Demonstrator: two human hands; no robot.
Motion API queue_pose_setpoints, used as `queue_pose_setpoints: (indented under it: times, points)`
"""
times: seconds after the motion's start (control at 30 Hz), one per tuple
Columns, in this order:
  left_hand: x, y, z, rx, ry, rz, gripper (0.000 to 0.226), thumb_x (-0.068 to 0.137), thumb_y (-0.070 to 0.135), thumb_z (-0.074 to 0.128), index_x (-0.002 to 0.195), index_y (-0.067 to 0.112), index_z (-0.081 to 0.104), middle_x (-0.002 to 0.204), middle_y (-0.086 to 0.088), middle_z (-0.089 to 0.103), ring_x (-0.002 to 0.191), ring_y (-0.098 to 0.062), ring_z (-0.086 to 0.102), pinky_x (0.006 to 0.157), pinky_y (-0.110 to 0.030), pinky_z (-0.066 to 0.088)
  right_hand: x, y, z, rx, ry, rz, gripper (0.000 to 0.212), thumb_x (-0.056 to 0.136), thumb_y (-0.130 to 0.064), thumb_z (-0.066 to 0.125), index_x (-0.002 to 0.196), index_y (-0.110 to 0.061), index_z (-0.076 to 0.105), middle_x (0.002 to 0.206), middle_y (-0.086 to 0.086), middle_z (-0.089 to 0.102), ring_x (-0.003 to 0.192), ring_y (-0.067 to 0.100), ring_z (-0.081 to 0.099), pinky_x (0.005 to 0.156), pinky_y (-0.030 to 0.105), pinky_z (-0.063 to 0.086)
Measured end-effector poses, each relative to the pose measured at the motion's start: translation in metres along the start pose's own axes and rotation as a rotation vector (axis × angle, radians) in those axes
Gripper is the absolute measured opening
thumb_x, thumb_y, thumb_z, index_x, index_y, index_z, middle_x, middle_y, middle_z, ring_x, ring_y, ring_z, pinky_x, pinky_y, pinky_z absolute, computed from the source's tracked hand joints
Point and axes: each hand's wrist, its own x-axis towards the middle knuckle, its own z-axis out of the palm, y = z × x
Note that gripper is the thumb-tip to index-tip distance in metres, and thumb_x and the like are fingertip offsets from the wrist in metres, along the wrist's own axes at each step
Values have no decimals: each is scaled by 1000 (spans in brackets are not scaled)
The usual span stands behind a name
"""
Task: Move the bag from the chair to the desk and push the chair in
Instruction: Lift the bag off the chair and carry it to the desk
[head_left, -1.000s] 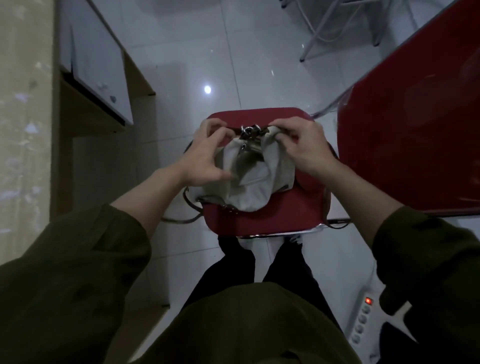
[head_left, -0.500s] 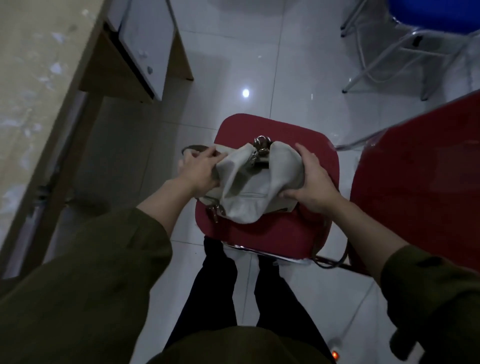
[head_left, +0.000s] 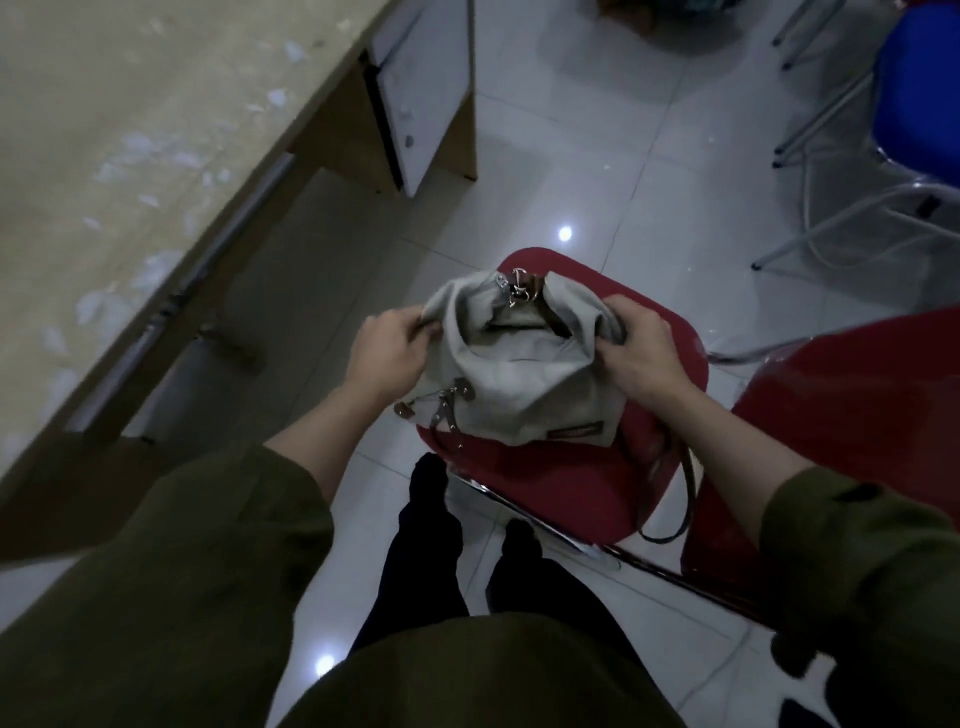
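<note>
1. Both hands grip the bag (head_left: 519, 384) from opposite sides. Left hand (head_left: 387, 356) is closed on the cloth at the bag's upper left edge, fingers curled into the fabric.
2. Right hand (head_left: 641, 353) is closed on the upper right edge, thumb and fingers pinching a fold of cloth.
3. Bag: pale grey cloth, slouched and creased, metal rings and clasps at its top, small brown tabs on its left side, a small reddish label near its lower right edge.
4. Bag is over the seat of the red chair (head_left: 597, 483); whether its bottom touches the seat or hangs just above cannot be told.
5. A thin dark strap (head_left: 688, 499) loops down from the bag over the seat's right front edge.
6. Chair stands on the white tiled floor (head_left: 623, 171), apart from the desk (head_left: 130, 156), which fills the upper left. Desk top is light wood with pale scuffs or flecks.
7. A white drawer unit (head_left: 421, 88) sits under the desk's far end.
8. A second red chair (head_left: 857, 405) is just beside the first on the right; a blue chair (head_left: 919, 88) on metal legs is at the upper right.
9. Olive green sleeves (head_left: 208, 571) cover both forearms to just short of the wrists; dark trouser legs (head_left: 426, 545) show below, close to the seat's front edge.
</note>
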Motion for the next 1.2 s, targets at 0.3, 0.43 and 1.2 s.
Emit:
queue_pose_setpoints:
  times: [0.3,0.43,1.2]
  points:
    - [-57,-1,-84,-86,453,-141,28,91,32,43,82,10,57,84,-11,66,84,-33,60,72,-41,45,23,-112,-2,273,-177,-291,26,75,-6,69,97,-18,63,94,5,64,88,18,61,75,22,50]
    - [-71,-6,-139,-120,628,-203,26,92,30,45,76,10,54,76,-11,58,82,-35,58,63,-33,34,26,-178,9,373,-243,-379,23,76,-8,71,96,-14,61,89,2,63,81,13,60,67,17,51]
    - [-153,-184,-424,-431,1188,-319,34,85,30,51,76,-2,56,73,-23,59,72,-17,48,67,-48,45,6,-528,225,521,-504,-723,23,68,-14,74,89,-12,66,93,19,69,85,24,63,83,51,54]
